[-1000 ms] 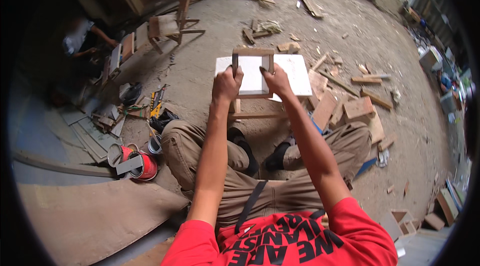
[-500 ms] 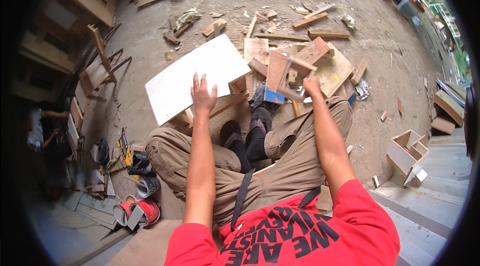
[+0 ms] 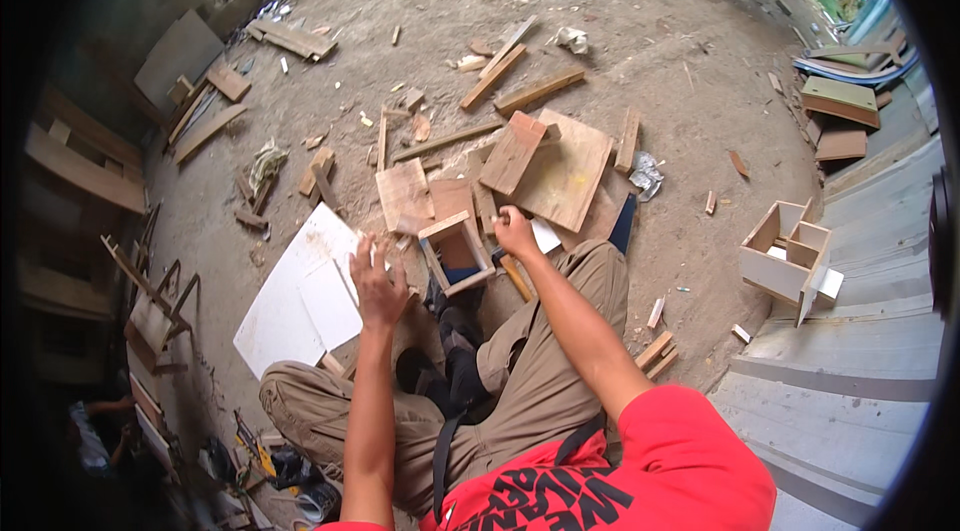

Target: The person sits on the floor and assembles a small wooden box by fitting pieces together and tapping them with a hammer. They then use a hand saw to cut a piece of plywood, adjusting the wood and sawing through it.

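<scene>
My left hand (image 3: 380,286) is open, fingers spread, over the right edge of a large white board (image 3: 275,296). A smaller white panel (image 3: 331,303) lies on that board, beside the hand. Between my hands a small open wooden frame (image 3: 478,269) rests above my feet, against other wood pieces. My right hand (image 3: 515,231) is closed just right of the frame, apart from it. What its fingers hold, if anything, is too small to make out. A hammer-like wooden handle (image 3: 516,278) and a white piece (image 3: 545,236) lie next to that hand.
Plywood (image 3: 572,166) and a wood block (image 3: 515,151) are piled ahead. Crumpled foil (image 3: 647,176) lies right of them. A compartmented wooden box (image 3: 775,266) stands at right by metal sheets (image 3: 840,381). A chair-like wooden frame (image 3: 150,316) is at left, with a person (image 3: 95,436) below it.
My right hand has let go of the small wooden frame, which now rests between my hands. My left hand has shifted to the white board's right edge. The view has turned right.
</scene>
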The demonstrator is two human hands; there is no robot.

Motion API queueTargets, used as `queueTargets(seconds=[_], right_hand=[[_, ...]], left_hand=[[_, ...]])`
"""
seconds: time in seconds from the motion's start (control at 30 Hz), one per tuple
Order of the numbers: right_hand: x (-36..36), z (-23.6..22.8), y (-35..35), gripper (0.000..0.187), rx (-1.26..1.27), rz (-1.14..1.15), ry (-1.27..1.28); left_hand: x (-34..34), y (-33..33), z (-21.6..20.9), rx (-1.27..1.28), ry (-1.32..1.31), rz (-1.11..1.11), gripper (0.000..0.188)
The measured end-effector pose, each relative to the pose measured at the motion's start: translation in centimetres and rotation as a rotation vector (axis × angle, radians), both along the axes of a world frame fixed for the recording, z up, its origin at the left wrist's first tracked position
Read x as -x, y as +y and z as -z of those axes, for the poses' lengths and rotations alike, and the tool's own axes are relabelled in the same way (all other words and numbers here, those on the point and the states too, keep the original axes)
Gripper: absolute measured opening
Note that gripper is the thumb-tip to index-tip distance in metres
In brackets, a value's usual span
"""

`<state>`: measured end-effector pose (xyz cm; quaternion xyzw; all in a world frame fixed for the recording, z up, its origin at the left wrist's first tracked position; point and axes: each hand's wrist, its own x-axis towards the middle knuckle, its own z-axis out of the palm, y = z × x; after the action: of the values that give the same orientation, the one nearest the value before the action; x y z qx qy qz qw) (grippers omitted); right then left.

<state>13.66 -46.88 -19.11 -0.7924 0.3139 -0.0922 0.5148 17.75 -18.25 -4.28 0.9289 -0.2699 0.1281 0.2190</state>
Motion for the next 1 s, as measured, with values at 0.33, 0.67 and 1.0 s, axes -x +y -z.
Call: queueTargets(seconds=[0.33, 0.67, 1.0], right_hand=[[6.0, 0.5, 1.3, 0.076, -0.090, 0.043, 0.903], [7.8, 6.2, 4.9, 0.056, 0.261, 0.122, 0.993], [8.1, 6.5, 4.7, 0.041, 0.166, 0.089, 0.919]], left_hand=[[4.3, -5.7, 2.6, 0.055, 0.163, 0.265, 0.044], [2.1, 3.3, -3.0, 0.053, 0.117, 0.008, 0.040], [1.6, 5.8, 2.1, -0.080, 0.173, -0.272, 0.049]])
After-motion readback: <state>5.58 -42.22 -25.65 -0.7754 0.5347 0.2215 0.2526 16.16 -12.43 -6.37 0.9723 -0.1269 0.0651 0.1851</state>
